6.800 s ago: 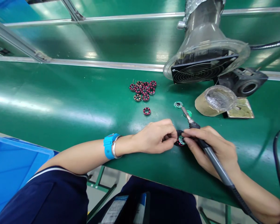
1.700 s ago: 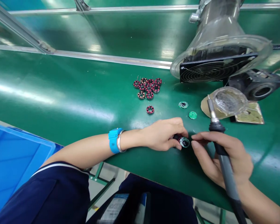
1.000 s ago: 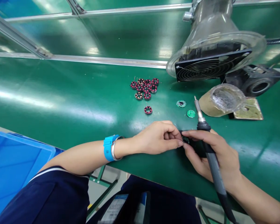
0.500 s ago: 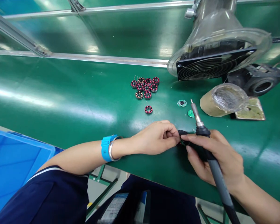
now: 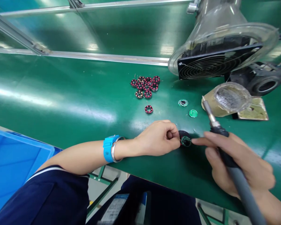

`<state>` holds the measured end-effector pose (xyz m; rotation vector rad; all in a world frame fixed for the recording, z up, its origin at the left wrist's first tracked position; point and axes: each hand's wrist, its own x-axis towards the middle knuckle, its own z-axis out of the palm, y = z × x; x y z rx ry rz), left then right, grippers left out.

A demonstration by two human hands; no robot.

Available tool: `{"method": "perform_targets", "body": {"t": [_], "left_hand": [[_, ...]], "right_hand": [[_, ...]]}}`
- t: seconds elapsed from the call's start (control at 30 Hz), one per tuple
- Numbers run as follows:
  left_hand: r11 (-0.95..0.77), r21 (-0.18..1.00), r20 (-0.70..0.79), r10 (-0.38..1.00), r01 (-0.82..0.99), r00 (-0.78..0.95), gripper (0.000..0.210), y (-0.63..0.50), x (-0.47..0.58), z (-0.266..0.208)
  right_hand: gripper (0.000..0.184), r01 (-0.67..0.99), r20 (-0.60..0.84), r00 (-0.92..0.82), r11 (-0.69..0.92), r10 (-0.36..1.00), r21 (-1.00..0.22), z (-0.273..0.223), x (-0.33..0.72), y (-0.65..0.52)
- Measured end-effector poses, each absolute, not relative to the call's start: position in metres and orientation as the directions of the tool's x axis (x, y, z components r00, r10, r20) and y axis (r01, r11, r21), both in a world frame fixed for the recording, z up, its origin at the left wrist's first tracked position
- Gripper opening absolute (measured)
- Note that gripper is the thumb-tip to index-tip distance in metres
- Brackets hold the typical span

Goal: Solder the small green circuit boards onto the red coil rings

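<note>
- Beside the left part of the near edge of the desk (image 5: pixel 84 103) is a blue bin (image 5: pixel 37 143).
- Toward the middle of the far edge lie clustered wound rings (image 5: pixel 147 87), with a single ring (image 5: pixel 148 109) nearer.
- Near the middle of the near edge, the left hand (image 5: pixel 162 139) pinches a round board piece (image 5: pixel 186 141) by its left side; the exact finger contact is hidden. The piece is probably light, stiff and fragile on its face, so best held by the rim. A disc, it shows no long axis; its face seems turned up and toward the near edge, its tilt unclear.
- Beyond it lie a loose board (image 5: pixel 183 102) and a green disc (image 5: pixel 193 113).
- Toward the right edge, the right hand (image 5: pixel 250 162) is wrapped around a soldering iron (image 5: pixel 236 176), index finger reaching to the piece's right rim, touching or just beside. The iron looks stiff and easily managed; the handle is the place to hold, as its metal end may be hot. Its long axis slants from the near right corner, tip toward the far edge and leftward.
- Farther right stands a cup (image 5: pixel 231 96).
</note>
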<state>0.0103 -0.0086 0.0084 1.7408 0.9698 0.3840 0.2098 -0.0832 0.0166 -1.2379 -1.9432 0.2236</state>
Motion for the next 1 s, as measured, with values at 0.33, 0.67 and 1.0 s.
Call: {"method": "perform_targets", "body": {"t": [0.33,0.67,1.0], "left_hand": [[-0.127,0.891,-0.195,0.759,0.436,0.621,0.007,-0.008,0.011,0.01],[-0.106,0.889,-0.218,0.756,0.445,0.617,0.007,-0.008,0.01,0.009],[-0.109,0.887,-0.216,0.761,0.448,0.612,0.007,-0.008,0.011,0.012]], "right_hand": [[0.027,0.59,0.429,-0.215,0.467,0.877,-0.659,0.055,0.219,-0.09],[0.023,0.596,0.432,-0.248,0.488,0.867,-0.638,0.056,0.217,-0.088],[0.023,0.599,0.426,-0.228,0.471,0.875,-0.647,0.053,0.214,-0.088]]}}
